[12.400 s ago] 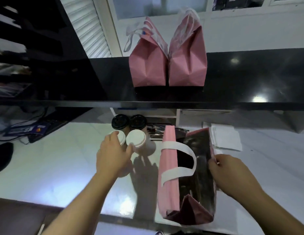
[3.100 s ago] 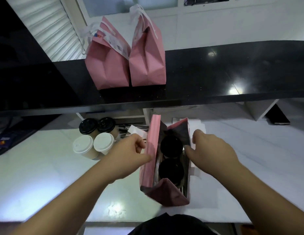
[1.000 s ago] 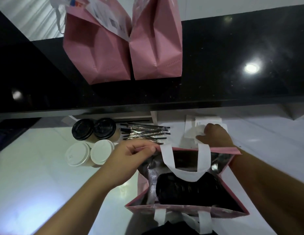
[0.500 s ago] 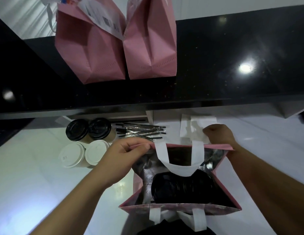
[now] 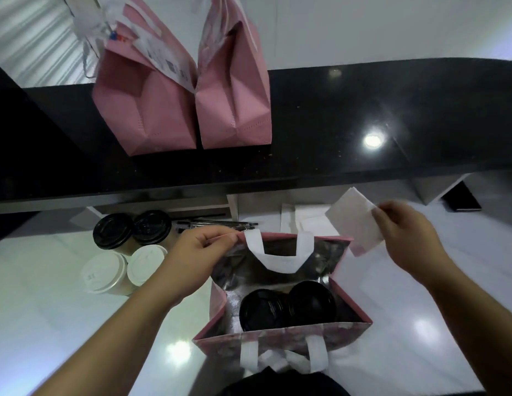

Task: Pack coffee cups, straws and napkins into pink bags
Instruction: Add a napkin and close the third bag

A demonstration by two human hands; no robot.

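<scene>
An open pink bag (image 5: 217, 298) with a silver lining stands on the white counter in front of me. Two black-lidded cups (image 5: 286, 308) sit inside it. My left hand (image 5: 197, 258) pinches the bag's far left rim. My right hand (image 5: 406, 235) holds a white napkin (image 5: 353, 221) in the air just above the bag's far right corner. Black wrapped straws (image 5: 217, 223) lie behind the bag. More napkins (image 5: 303, 218) lie flat behind it.
Left of the bag stand two black-lidded cups (image 5: 131, 230) and two white-lidded cups (image 5: 120, 271). Two filled pink bags (image 5: 186, 110) stand on the raised black ledge (image 5: 363, 115). A dark flat device (image 5: 460, 197) lies at the far right.
My right hand has lifted a napkin off the stack and raised it to the right above the bag's corner. My left hand keeps its pinch on the rim.
</scene>
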